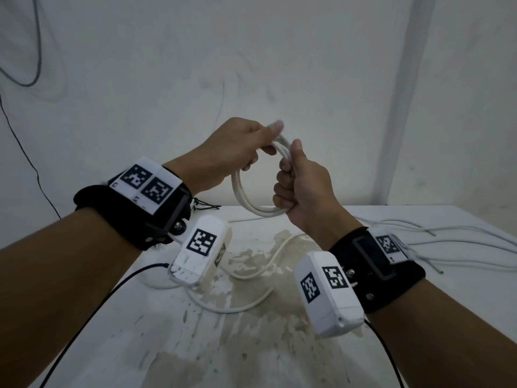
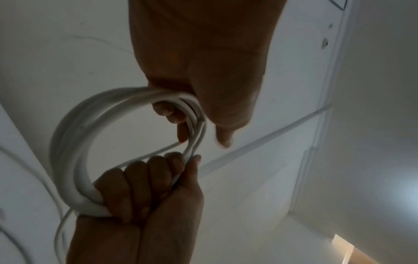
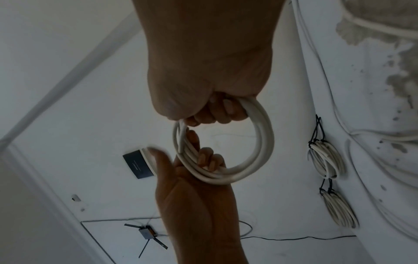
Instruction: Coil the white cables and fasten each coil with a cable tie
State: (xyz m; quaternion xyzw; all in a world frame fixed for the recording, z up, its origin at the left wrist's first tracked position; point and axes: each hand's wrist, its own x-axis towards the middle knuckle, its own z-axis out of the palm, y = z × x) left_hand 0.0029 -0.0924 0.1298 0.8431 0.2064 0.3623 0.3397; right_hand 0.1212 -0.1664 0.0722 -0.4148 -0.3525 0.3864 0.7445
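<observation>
I hold a white cable coil (image 1: 237, 189) of several loops in the air above the table, between both hands. My right hand (image 1: 288, 180) grips its right side in a fist, thumb up. My left hand (image 1: 260, 144) hooks its curled fingers through the top of the coil, with the thumb above it and blurred. In the left wrist view the coil (image 2: 68, 142) runs from my left hand (image 2: 187, 117) down into my right hand (image 2: 158, 178). The right wrist view shows the coil (image 3: 264, 139) under my right hand (image 3: 210, 110), with my left hand (image 3: 199, 160) inside the loop.
A loose white cable (image 1: 260, 271) snakes over the worn white table (image 1: 167, 345) below my hands. Several thin white cables (image 1: 461, 242) lie at the right. Two coils tied with black ties (image 3: 325, 159) (image 3: 339, 210) lie on the table. A black lead (image 1: 98, 303) crosses the left.
</observation>
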